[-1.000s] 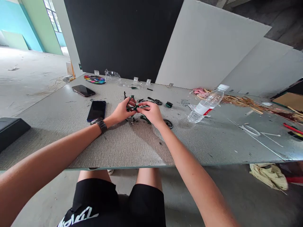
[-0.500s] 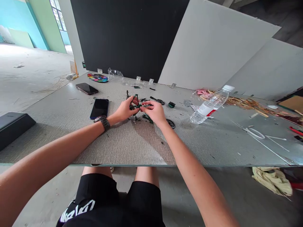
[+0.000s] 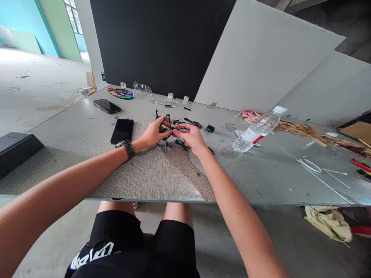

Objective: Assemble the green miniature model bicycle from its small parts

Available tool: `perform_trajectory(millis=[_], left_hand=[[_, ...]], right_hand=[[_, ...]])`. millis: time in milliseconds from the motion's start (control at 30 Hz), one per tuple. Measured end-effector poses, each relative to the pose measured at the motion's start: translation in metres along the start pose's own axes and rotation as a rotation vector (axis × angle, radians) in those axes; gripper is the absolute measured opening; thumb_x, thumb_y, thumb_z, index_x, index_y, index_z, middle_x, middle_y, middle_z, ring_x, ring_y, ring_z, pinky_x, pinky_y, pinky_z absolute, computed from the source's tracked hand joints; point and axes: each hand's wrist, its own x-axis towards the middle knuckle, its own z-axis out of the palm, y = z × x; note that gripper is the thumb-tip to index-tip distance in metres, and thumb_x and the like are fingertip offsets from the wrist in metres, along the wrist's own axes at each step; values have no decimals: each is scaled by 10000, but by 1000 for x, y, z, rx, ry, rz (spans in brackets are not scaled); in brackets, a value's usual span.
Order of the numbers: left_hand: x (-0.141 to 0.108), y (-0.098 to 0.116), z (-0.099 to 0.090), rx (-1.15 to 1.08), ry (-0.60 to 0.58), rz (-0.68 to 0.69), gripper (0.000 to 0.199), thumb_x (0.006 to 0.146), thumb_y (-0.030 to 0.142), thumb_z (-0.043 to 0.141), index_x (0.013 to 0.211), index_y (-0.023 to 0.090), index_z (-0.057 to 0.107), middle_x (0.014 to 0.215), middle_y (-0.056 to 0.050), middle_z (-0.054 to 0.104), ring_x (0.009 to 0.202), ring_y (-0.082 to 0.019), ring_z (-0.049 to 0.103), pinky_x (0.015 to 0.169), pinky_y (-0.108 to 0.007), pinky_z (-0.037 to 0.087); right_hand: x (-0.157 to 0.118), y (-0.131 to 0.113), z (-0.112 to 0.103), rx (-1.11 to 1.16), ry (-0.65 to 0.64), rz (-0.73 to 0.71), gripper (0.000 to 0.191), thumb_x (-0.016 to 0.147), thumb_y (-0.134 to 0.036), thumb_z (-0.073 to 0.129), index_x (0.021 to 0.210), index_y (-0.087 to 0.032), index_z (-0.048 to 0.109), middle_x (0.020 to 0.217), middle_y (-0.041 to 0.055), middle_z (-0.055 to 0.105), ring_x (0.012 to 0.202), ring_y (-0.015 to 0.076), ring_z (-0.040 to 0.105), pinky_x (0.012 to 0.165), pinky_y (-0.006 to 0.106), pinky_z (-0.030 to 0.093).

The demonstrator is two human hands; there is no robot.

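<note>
Over the middle of the table, my left hand (image 3: pixel 156 132) is closed on a small dark green model bicycle frame (image 3: pixel 167 119). My right hand (image 3: pixel 189 136) meets it from the other side, fingertips pinched against the frame; any small part between them is hidden. Beyond my right hand lies a black toy wheel (image 3: pixel 197 124) with a thin part beside it. Another wheel (image 3: pixel 212 151) is mostly covered by my right wrist. Dark green pieces (image 3: pixel 182 144) rest just below my hands, and a small green box-like part (image 3: pixel 210 128) sits to the right.
Two phones (image 3: pixel 123 130) (image 3: pixel 107 105) lie to the left, near a paint palette (image 3: pixel 120 93) and clear plastic packaging (image 3: pixel 142 89). A water bottle (image 3: pixel 260 129) stands at right, before wood scraps (image 3: pixel 301 131) and white ties (image 3: pixel 311 165). A black case (image 3: pixel 20 152) occupies the left edge.
My right hand and wrist have shifted slightly right, covering more of the near wheel. Both hands stay at the bicycle frame. The camera view has moved a little.
</note>
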Motion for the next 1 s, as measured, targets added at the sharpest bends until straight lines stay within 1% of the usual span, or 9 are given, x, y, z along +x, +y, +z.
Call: perform_trajectory(millis=[67,100,167,233,333,567,733,867,1000], left_hand=[[1,1,0,-42,3,-18,234,843,255,722,992,188,554,1077,-73,695,946,-170,661,843,-334,524],[1,0,0,-68,2,-30,235,842,254,723,988,188,551,1068,-71,691,940,-168,660,839,-334,526],[2,-2,0,-122,0,-54,241,839,255,726,983,187,545,1038,-65,683,923,-165,656,825,-331,526],[3,-5,0,-169,9,-68,246,837,262,728,982,182,545,1000,-58,675,909,-162,650,816,-330,520],[3,-7,0,-219,18,-75,254,835,278,726,990,177,553,960,-51,666,903,-162,646,806,-330,512],[3,-9,0,-314,-12,-123,279,830,293,731,1018,177,561,897,-38,652,818,-148,636,709,-304,503],[3,-9,-1,-331,-18,-146,296,827,305,729,1037,174,566,887,-31,638,792,-133,614,689,-282,494],[3,-12,-1,-326,-4,-166,297,820,301,736,1024,168,567,891,-35,633,801,-130,606,669,-266,498],[3,-16,0,-314,22,-192,272,816,287,742,996,178,571,894,-39,641,799,-134,606,630,-254,507]], right_hand=[[0,1,1,-5,-4,-13,527,691,-526,874,1072,-190,735,834,93,784,498,109,500,411,252,291],[1,1,1,-1,-5,-22,511,706,-528,864,1068,-191,736,835,92,786,506,113,514,417,252,306],[1,2,1,16,-10,-52,471,743,-516,842,1066,-191,734,841,92,788,566,138,585,453,254,378],[1,3,1,27,-25,-92,429,774,-484,823,1075,-193,733,852,88,789,671,173,662,519,265,460],[1,3,-1,6,-50,-138,395,782,-433,821,1086,-197,732,868,80,791,785,208,711,595,286,525],[0,2,-2,-15,-57,-149,347,792,-422,814,1040,-194,731,878,84,799,800,212,717,625,300,543],[1,3,-2,-55,-55,-165,383,824,-510,773,1057,-208,736,882,86,801,754,204,696,607,307,527],[5,5,-11,-140,6,-219,390,882,-559,695,1039,-206,749,858,82,794,696,184,666,611,311,504],[5,4,-20,-260,89,-338,347,900,-517,680,991,-192,763,799,68,761,766,204,694,716,335,523]])
